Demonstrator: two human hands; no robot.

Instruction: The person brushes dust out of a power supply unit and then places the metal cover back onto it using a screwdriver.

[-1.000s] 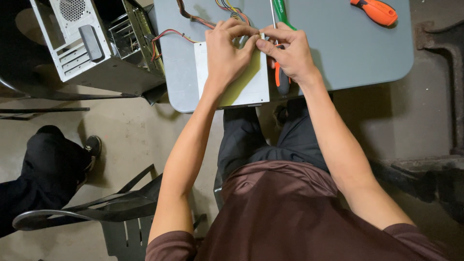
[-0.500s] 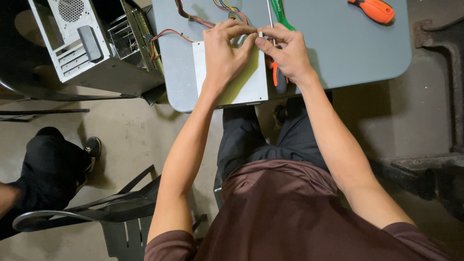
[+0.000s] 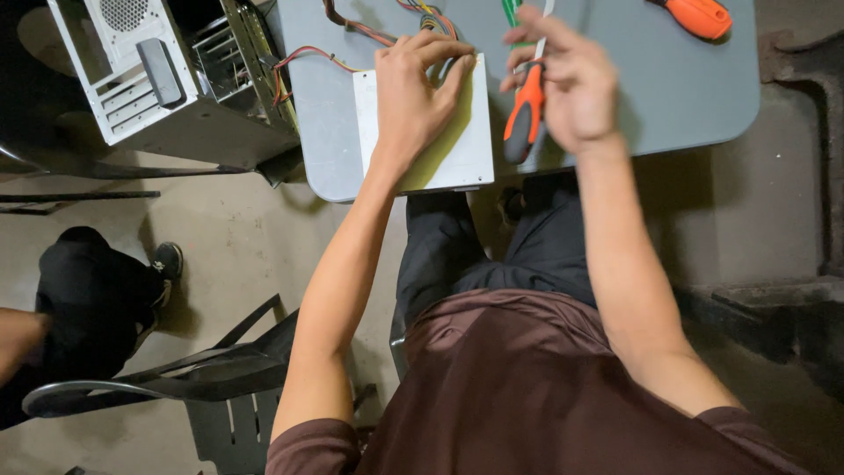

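Only the head view to go on here, looking straight down over my own lap.

My left hand lies flat on top of the silver metal box, fingers pressed together and curled over its far edge at 12 o'clock. The box sits on the grey table, close to the near edge, with a bundle of coloured wires running out of its far side toward 11 o'clock.

My right hand is lifted just to the 3 o'clock side of the box, fingers pinched around an orange-handled screwdriver. The handle hangs down toward 6 o'clock, and the shaft runs up between my fingers. It's a bit blurred, so I can't tell where the tip ends. There's something green right at the top edge beyond my hand, and I can't tell what it is.

A second orange screwdriver lies on the table at roughly 1 o'clock, well apart from both hands.

Over at 10 o'clock an open computer case stands beside the table. At 8 o'clock there's a dark chair, and another person's leg and shoe next to it.
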